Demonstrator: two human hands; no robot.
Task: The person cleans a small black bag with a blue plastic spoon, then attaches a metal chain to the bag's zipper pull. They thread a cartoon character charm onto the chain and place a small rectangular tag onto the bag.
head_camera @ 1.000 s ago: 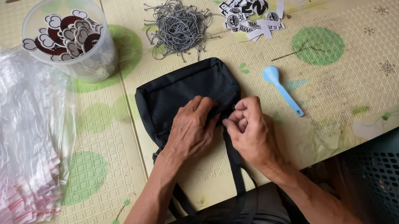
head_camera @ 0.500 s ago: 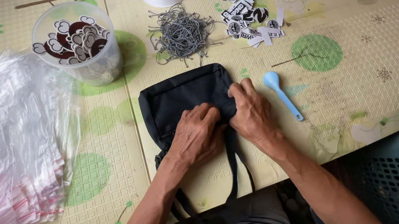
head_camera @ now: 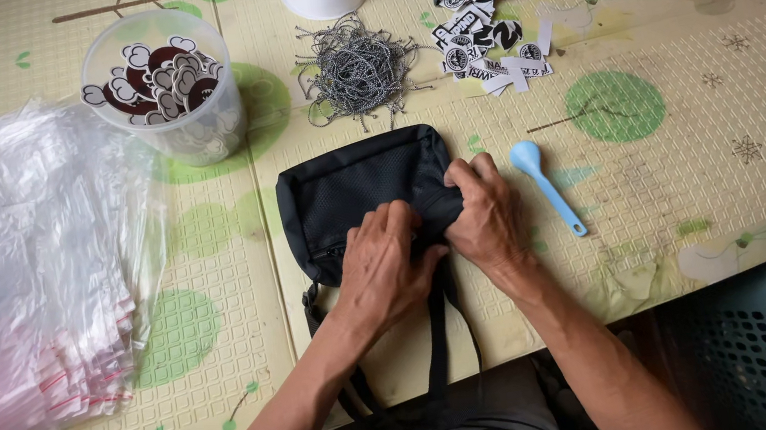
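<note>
The left hand point(head_camera: 388, 263) lies palm down on the near edge of a black pouch bag point(head_camera: 354, 189), fingers curled and pressing the fabric. Just beside it, touching, the right hand point(head_camera: 484, 215) grips the bag's near right corner, fingers bent and closed on the cloth. The bag lies flat on the worktop point(head_camera: 698, 158), its long axis running left to right, with its black straps point(head_camera: 438, 338) trailing towards the person over the near edge. A blue spoon point(head_camera: 546, 186) lies just right of the right hand. A stack of clear plastic bags point(head_camera: 10, 291) sits at the left. Farther off are a tangle of grey cords point(head_camera: 356, 69), a clear tub of stickers point(head_camera: 166, 86) and scattered black-and-white tags point(head_camera: 490, 52)
</note>
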